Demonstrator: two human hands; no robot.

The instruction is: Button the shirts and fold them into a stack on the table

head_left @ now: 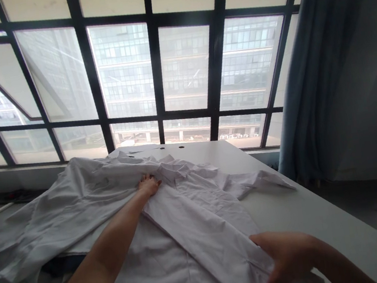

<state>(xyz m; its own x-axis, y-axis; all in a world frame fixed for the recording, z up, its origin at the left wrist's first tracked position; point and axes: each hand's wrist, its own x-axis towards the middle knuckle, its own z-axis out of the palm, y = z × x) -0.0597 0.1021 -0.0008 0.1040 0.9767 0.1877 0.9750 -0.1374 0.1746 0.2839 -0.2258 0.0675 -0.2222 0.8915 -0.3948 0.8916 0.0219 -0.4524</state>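
Note:
A white long-sleeved shirt lies spread over the table, with its collar toward the window. My left hand reaches far forward and rests on the cloth beside the collar, fingers spread. A long folded strip of the shirt, perhaps a sleeve, runs diagonally from there toward my right hand. That hand lies over the strip's near end at the lower right, thumb and forefinger apart; its other fingers are partly hidden. More white cloth is bunched to the left of my left forearm.
The white table has a slanting right edge and small round holes near its far end. Another white sleeve stretches right across it. A dark patch shows under the cloth at left. Windows stand behind; a blue-grey curtain hangs at right.

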